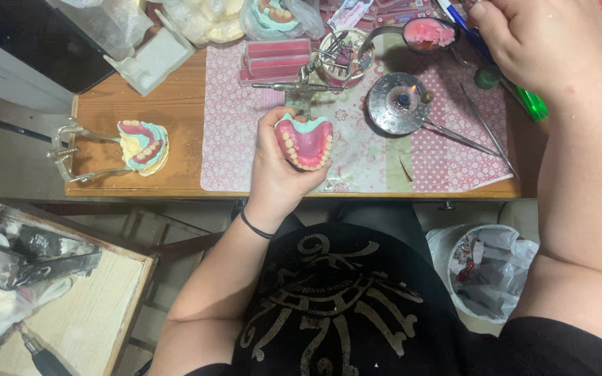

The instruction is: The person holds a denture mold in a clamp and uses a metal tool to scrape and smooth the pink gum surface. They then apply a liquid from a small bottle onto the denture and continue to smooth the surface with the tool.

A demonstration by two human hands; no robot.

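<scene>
My left hand grips a pink wax denture model with a row of white teeth on a green base, held over the front edge of the wooden table. My right hand is at the far right, fingers closed around a thin blue-handled tool near a small bowl of pink wax. A small lit burner with a flame stands between the two hands on a pink patterned mat.
A second denture model in a metal articulator sits at the table's left. A cup of instruments, pink wax sheets, long metal tools and a green pen lie on the mat. A lined waste bin stands at lower right.
</scene>
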